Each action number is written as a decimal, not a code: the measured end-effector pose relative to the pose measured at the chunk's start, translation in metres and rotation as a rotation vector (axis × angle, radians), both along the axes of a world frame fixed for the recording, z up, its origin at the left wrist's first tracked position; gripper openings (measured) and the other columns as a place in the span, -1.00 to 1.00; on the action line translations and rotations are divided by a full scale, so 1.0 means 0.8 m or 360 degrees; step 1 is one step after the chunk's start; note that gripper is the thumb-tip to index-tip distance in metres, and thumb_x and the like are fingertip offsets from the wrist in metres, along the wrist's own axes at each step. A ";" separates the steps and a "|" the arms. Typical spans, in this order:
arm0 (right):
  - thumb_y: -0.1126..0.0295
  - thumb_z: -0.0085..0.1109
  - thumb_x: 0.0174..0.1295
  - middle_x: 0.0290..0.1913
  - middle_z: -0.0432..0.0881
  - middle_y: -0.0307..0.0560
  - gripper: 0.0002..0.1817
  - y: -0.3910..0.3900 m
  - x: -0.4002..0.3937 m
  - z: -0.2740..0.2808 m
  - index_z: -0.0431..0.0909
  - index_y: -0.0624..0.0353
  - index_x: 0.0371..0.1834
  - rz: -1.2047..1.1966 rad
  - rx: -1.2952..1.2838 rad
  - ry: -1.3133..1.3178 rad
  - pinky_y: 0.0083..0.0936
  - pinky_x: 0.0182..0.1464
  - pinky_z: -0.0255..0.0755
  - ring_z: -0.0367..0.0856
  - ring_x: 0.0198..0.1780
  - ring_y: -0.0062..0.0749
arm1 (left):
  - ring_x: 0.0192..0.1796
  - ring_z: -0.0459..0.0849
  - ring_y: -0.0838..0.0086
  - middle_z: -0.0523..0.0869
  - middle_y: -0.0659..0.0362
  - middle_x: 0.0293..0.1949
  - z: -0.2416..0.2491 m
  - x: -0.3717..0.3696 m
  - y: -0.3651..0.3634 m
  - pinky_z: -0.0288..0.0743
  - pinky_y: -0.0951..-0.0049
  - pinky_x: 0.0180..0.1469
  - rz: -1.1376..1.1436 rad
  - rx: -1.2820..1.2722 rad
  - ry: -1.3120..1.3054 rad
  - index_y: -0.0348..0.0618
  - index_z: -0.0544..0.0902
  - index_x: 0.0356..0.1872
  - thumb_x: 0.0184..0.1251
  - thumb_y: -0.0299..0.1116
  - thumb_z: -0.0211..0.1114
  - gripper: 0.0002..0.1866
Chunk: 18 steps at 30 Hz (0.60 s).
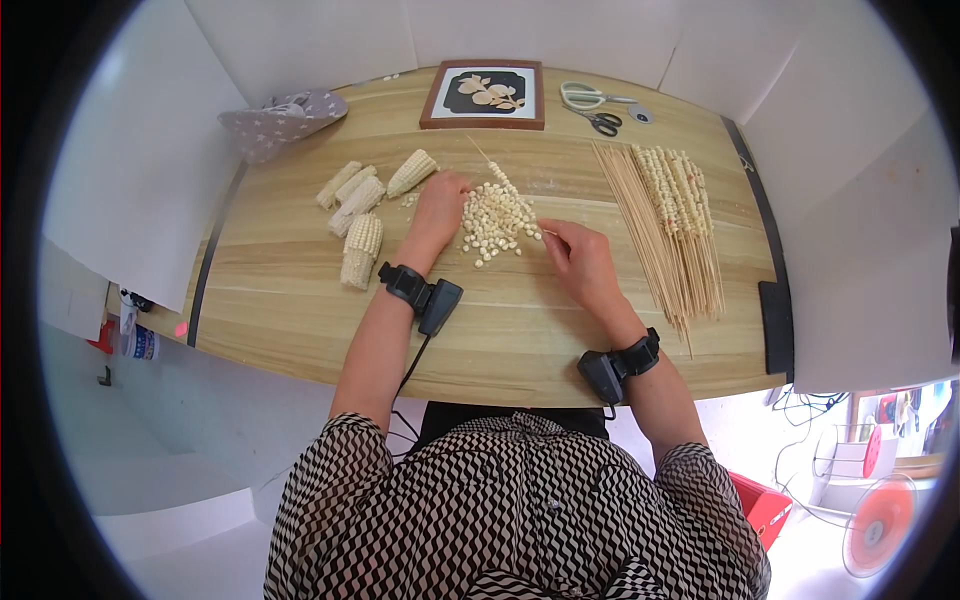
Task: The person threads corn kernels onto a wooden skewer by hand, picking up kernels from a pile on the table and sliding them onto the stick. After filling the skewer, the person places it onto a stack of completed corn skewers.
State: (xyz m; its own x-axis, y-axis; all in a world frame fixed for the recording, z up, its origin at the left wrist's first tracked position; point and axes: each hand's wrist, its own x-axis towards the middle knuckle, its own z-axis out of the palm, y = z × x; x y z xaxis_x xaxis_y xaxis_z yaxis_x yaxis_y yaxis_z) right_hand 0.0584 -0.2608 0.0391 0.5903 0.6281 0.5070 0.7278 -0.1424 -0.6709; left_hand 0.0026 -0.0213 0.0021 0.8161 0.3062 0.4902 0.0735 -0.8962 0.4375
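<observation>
A heap of loose pale corn kernels (492,222) lies on the wooden table in front of me. My left hand (440,212) is at the heap's left edge, its fingers curled together. Whatever its fingertips may hold is hidden. At the heap's right side my right hand (583,262) pinches the near end of a thin wooden skewer. That skewer (478,149) slants away to the upper left across the heap, with kernels threaded along part of it and its far tip bare. A partly stripped corn cob (411,173) lies just beyond my left hand.
More cobs (357,207) lie at the left. On the right are bare skewers (650,235) beside kernel-threaded skewers (675,190). A framed picture (484,95), scissors (598,97) and smaller black scissors (605,123) are at the back. A starred cloth item (283,124) sits back left.
</observation>
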 end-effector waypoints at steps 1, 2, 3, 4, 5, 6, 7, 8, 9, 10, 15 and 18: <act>0.50 0.13 0.19 -0.38 0.64 0.09 -0.80 0.000 0.000 0.000 0.61 0.26 -0.13 0.0004 -0.0001 -0.0001 -0.51 -0.39 0.43 0.55 -0.50 -0.32 | -0.22 0.57 0.10 0.60 0.00 -0.38 0.000 -0.001 0.000 0.44 0.23 -0.13 0.0024 -0.0055 0.0027 -0.28 0.60 -0.40 0.05 -0.49 0.26 -0.91; 0.50 0.13 0.19 -0.38 0.64 0.09 -0.80 0.000 0.000 0.000 0.61 0.26 -0.13 0.0006 -0.0001 -0.0001 -0.51 -0.39 0.43 0.55 -0.50 -0.32 | -0.22 0.57 0.10 0.60 0.00 -0.38 0.000 -0.002 0.002 0.44 0.23 -0.13 0.0026 -0.0055 0.0027 -0.28 0.60 -0.40 0.05 -0.49 0.26 -0.91; 0.50 0.13 0.19 -0.38 0.64 0.09 -0.80 0.000 0.000 0.000 0.61 0.26 -0.13 0.0008 -0.0005 -0.0003 -0.51 -0.39 0.43 0.55 -0.50 -0.32 | -0.28 0.57 0.12 0.61 -0.01 -0.40 -0.001 -0.003 0.004 0.45 0.25 -0.18 0.0033 -0.0083 0.0019 -0.27 0.61 -0.39 0.06 -0.50 0.26 -0.91; 0.50 0.13 0.19 -0.38 0.64 0.09 -0.80 0.000 0.000 0.000 0.61 0.26 -0.13 0.0010 -0.0010 -0.0005 -0.51 -0.39 0.42 0.55 -0.50 -0.32 | -0.33 0.58 0.14 0.61 -0.01 -0.43 -0.001 -0.003 0.005 0.46 0.27 -0.22 0.0041 -0.0111 0.0010 -0.27 0.61 -0.39 0.07 -0.50 0.27 -0.91; 0.50 0.13 0.19 -0.38 0.64 0.09 -0.80 0.000 0.000 0.000 0.61 0.26 -0.13 0.0012 -0.0010 -0.0006 -0.51 -0.39 0.42 0.55 -0.50 -0.32 | -0.33 0.58 0.14 0.61 -0.01 -0.43 0.005 -0.005 0.000 0.46 0.27 -0.22 0.0042 -0.0111 0.0010 -0.27 0.61 -0.39 0.07 -0.50 0.27 -0.91; 0.50 0.13 0.19 -0.39 0.64 0.09 -0.80 0.000 0.000 -0.001 0.61 0.25 -0.13 0.0014 -0.0021 0.0000 -0.51 -0.40 0.42 0.55 -0.50 -0.32 | -0.36 0.60 0.19 0.64 -0.01 -0.43 0.013 -0.009 -0.007 0.47 0.31 -0.25 0.0138 -0.0350 -0.0113 -0.29 0.61 -0.38 0.10 -0.52 0.25 -0.93; 0.50 0.13 0.19 -0.39 0.63 0.09 -0.80 0.000 0.000 -0.002 0.62 0.25 -0.13 0.0015 -0.0032 0.0004 -0.51 -0.40 0.42 0.55 -0.50 -0.32 | -0.38 0.62 0.23 0.66 -0.01 -0.43 0.019 -0.011 -0.012 0.48 0.36 -0.27 0.0233 -0.0589 -0.0238 -0.31 0.62 -0.38 0.13 -0.53 0.24 -0.94; 0.50 0.13 0.19 -0.39 0.63 0.09 -0.80 0.000 -0.001 0.000 0.62 0.25 -0.13 0.0015 -0.0032 0.0003 -0.51 -0.40 0.42 0.55 -0.50 -0.32 | -0.38 0.62 0.23 0.66 -0.01 -0.43 0.017 -0.010 -0.010 0.48 0.36 -0.27 0.0233 -0.0589 -0.0239 -0.31 0.62 -0.38 0.13 -0.53 0.24 -0.94; 0.52 0.13 0.16 -0.35 0.64 0.12 -0.80 -0.001 -0.003 0.005 0.61 0.26 -0.15 0.0042 -0.0059 0.0061 -0.42 -0.31 0.46 0.58 -0.38 -0.16 | -0.41 0.61 0.37 0.68 0.04 -0.43 0.013 -0.009 -0.007 0.47 0.45 -0.31 0.0249 -0.0759 -0.0401 -0.32 0.63 -0.35 0.16 -0.53 0.25 -0.92; 0.53 0.13 0.14 -0.30 0.64 0.15 -0.80 -0.001 -0.005 0.007 0.60 0.27 -0.16 0.0070 -0.0086 0.0118 -0.33 -0.22 0.49 0.62 -0.26 0.00 | -0.44 0.60 0.50 0.70 0.09 -0.44 0.009 -0.008 -0.004 0.46 0.54 -0.36 0.0264 -0.0929 -0.0565 -0.33 0.64 -0.32 0.20 -0.52 0.26 -0.91; 0.55 0.13 0.12 -0.32 0.63 0.16 -0.79 -0.002 -0.011 0.010 0.61 0.27 -0.16 0.0173 -0.0097 0.0113 -0.36 -0.24 0.49 0.62 -0.30 0.00 | -0.38 0.58 0.66 0.70 0.17 -0.36 -0.004 -0.009 0.016 0.44 0.66 -0.35 0.0195 -0.1565 -0.0706 -0.38 0.62 -0.21 0.25 -0.54 0.24 -0.86; 0.55 0.13 0.11 -0.33 0.63 0.16 -0.79 -0.003 -0.012 0.009 0.61 0.28 -0.17 0.0236 -0.0119 0.0149 -0.38 -0.27 0.49 0.62 -0.32 -0.02 | -0.37 0.59 0.65 0.70 0.16 -0.33 -0.005 -0.009 0.018 0.43 0.68 -0.34 0.0225 -0.1634 -0.0744 -0.39 0.60 -0.16 0.28 -0.54 0.21 -0.84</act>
State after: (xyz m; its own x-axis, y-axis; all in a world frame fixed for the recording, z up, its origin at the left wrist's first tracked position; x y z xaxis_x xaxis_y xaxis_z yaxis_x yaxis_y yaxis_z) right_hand 0.0490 -0.2628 0.0467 0.5312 0.7455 0.4026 0.6792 -0.0906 -0.7284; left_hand -0.0050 -0.0067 -0.0018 0.5454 0.8134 0.2020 -0.2178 -0.0952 0.9713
